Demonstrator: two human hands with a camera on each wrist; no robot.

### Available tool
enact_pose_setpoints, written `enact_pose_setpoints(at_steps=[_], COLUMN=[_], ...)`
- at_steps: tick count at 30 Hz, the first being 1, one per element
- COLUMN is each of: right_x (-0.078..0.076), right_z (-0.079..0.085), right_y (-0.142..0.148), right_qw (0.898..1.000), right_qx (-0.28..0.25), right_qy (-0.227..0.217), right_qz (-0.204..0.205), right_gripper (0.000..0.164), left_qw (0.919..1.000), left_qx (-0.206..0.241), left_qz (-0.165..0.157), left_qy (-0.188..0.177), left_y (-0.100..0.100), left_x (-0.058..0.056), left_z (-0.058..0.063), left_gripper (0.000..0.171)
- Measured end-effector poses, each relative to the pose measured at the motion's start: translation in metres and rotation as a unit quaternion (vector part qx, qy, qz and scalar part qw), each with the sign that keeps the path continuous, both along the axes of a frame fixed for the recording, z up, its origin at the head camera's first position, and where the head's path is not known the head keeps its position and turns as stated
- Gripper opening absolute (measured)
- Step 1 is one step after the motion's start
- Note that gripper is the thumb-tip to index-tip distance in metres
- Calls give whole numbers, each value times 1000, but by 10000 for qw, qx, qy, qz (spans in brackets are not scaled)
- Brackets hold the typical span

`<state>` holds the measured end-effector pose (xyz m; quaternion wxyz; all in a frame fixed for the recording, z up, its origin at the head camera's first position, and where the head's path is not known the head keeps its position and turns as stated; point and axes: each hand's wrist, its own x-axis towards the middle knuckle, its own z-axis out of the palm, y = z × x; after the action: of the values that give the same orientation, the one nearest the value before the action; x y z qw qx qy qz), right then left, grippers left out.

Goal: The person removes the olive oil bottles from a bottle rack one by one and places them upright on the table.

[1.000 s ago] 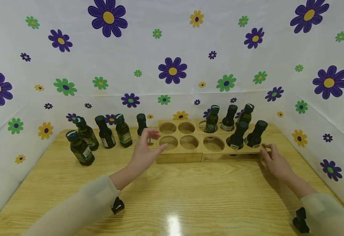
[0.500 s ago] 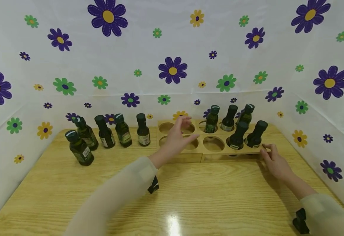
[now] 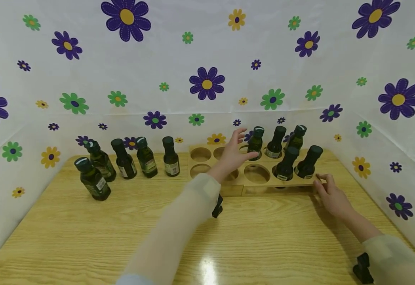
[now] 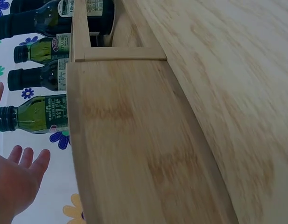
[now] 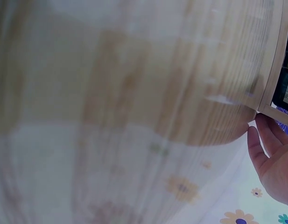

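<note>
**Spread left hand at the left flank of an upright green glass bottle with a dark cap**

The bottle stands in the leftmost rear hole of the right section of a long, pale wooden rack with round holes, which lies crosswise on a wood-grained table. Its long axis is vertical; that of the rack runs left to right. The left hand is the nearer, just to the bottle's left, thumb and fingers wide apart and holding nothing. In the head view the thumb crosses in front of the bottle's lower part; the left wrist view shows the fingers apart from the glass, while contact by the thumb cannot be told. This sideways relation, with the gap between thumb and fingers facing an upright bottle, is judged the decisive one for any grasp. The right hand is well apart from that bottle, to its right and nearer the viewer, with other bottles between. Its extended fingers touch the rack's front right corner, beside a dark, long-necked glass bottle in the front row.
</note>
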<state>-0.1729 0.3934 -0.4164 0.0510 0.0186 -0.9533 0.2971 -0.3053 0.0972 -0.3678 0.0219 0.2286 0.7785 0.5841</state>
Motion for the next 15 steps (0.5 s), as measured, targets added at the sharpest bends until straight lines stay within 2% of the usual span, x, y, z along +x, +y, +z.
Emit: enact_pose_setpoints(at_steps=[9,15], right_x=[-3,0], right_z=[2,1], right_y=[-6,-2], right_qw=[10000,9999], right_qx=[-45,-1], right_qy=[-39,-154], right_qz=[6,-45], right_gripper=[47,49], left_qw=[9999,9992], left_qx=[-15,-54], left_qz=[56,-175], left_qy=[-157,-368], left_y=[9,13], left_x=[-9,-17], left_z=[-6,-11], left_gripper=[88,94])
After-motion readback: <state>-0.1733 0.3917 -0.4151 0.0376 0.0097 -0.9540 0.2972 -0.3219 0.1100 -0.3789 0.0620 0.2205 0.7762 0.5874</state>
